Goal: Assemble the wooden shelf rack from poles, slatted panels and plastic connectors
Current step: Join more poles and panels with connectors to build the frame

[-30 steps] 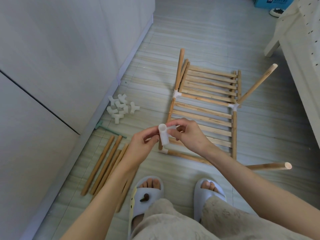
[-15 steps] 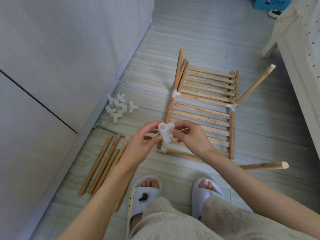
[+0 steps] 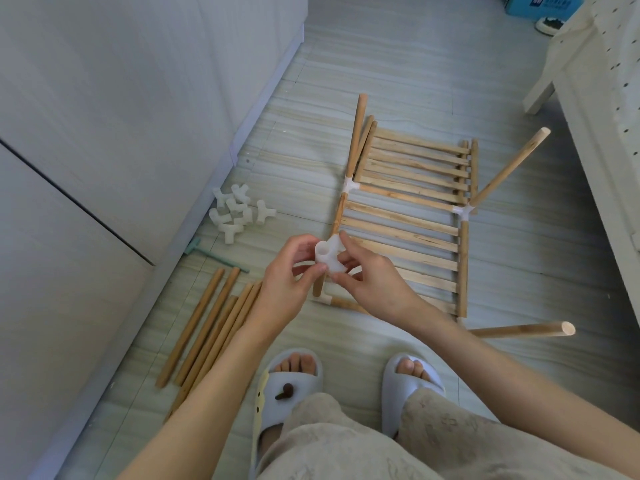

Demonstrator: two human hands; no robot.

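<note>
A white plastic connector [image 3: 329,258] is pinched between my left hand [image 3: 287,282] and my right hand [image 3: 370,285], held above the floor in front of me. Behind it lies the partly built rack: slatted panels [image 3: 412,202] framed by poles joined with white connectors [image 3: 350,184]. One pole [image 3: 509,169] sticks up at the right rear, another [image 3: 519,330] points right near my right forearm. Several loose poles [image 3: 211,327] lie on the floor to the left. A heap of spare connectors [image 3: 237,213] sits by the cabinet.
White cabinet fronts [image 3: 121,116] run along the left. A white bed or bench frame [image 3: 595,109] stands at the right. A small teal tool [image 3: 214,256] lies near the cabinet base. My feet in pale slippers [image 3: 287,386] are at the bottom.
Both hands have turned the connector between the fingers, so its open socket now faces up and to the left. The rack and the loose poles have not moved.
</note>
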